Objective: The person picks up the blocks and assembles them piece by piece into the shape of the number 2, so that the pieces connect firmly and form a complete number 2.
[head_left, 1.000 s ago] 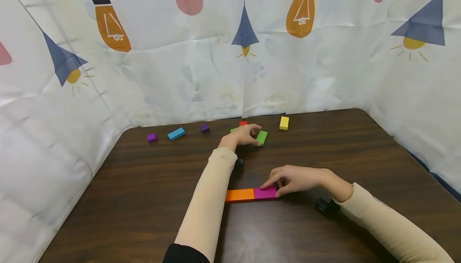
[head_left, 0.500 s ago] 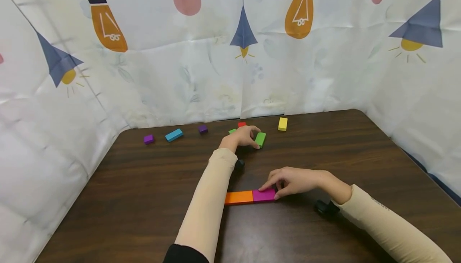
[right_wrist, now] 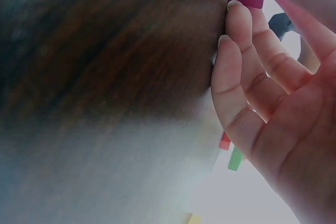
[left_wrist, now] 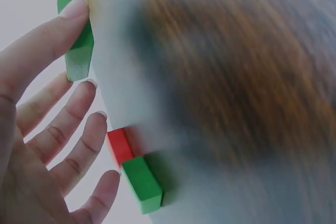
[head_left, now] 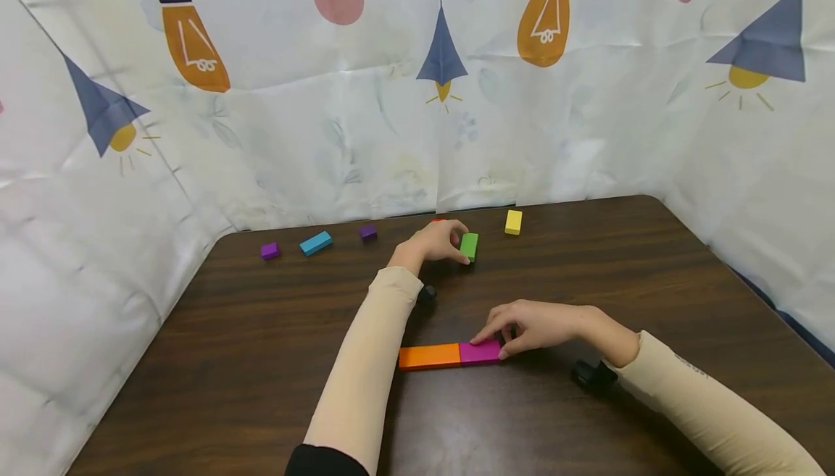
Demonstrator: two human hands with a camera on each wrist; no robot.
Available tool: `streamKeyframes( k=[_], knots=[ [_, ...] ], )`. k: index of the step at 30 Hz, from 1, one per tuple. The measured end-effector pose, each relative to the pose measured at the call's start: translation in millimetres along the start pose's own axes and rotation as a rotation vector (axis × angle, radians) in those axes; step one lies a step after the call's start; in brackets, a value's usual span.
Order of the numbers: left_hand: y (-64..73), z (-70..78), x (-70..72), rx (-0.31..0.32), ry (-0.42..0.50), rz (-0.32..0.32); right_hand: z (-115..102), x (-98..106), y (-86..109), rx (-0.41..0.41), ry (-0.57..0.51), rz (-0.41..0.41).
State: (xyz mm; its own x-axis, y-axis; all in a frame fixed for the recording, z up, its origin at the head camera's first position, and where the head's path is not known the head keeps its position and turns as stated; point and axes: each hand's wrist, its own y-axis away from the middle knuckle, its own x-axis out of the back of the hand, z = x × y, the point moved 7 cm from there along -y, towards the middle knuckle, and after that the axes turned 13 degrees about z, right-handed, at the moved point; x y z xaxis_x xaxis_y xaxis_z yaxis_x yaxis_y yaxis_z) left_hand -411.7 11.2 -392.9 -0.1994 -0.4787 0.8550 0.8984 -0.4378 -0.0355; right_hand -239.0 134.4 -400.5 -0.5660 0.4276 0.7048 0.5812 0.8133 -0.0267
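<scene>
While left fingers [left_wrist: 47, 99] pinch green block [left_wrist: 80, 59], right-sleeve print [head_left: 691, 366] unreadably small.

- a dark brown, wood-grained table [head_left: 215, 389] with rounded far corners, across the lower half of the head view
- a flat orange oblong block [head_left: 430, 356], lower centre, end touching a magenta rectangular block [head_left: 479, 351] on its right
- left of centre, spaced apart: a small violet block [head_left: 269, 251], a blue oblong block [head_left: 316, 243], a small dark purple block [head_left: 368, 232]
- a yellow rectangular block [head_left: 513, 222], right of centre, near the far edge
- lower centre of the left wrist view, a red block [left_wrist: 121, 146] just beside a green oblong block [left_wrist: 142, 182]
</scene>
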Motion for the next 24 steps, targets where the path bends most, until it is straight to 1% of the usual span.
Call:
streamKeyframes(
  k=[3,6,14,19,24],
  knots=[
    [4.2,3.3,7.6,-0.017,-0.016,0.020,-0.2,0.2,-0.2,0.035,0.010,-0.001],
    [9.5,6.5,14.0,-0.032,-0.027,0.035,0.0,0.2,0.1,0.050,0.012,-0.001],
    [22.6,13.2,28.7,-0.065,-0.047,0.063,1.6,1.5,1.9,-0.015,0.013,0.005],
    [28.0,9.9,31.2,-0.079,-0.064,0.058,3.4,1.4,1.7,-0.029,0.014,0.006],
    [37.6,4.7,32.5,-0.078,-0.055,0.053,2.0,-0.1,1.2,-0.012,0.011,0.005]
  ],
)
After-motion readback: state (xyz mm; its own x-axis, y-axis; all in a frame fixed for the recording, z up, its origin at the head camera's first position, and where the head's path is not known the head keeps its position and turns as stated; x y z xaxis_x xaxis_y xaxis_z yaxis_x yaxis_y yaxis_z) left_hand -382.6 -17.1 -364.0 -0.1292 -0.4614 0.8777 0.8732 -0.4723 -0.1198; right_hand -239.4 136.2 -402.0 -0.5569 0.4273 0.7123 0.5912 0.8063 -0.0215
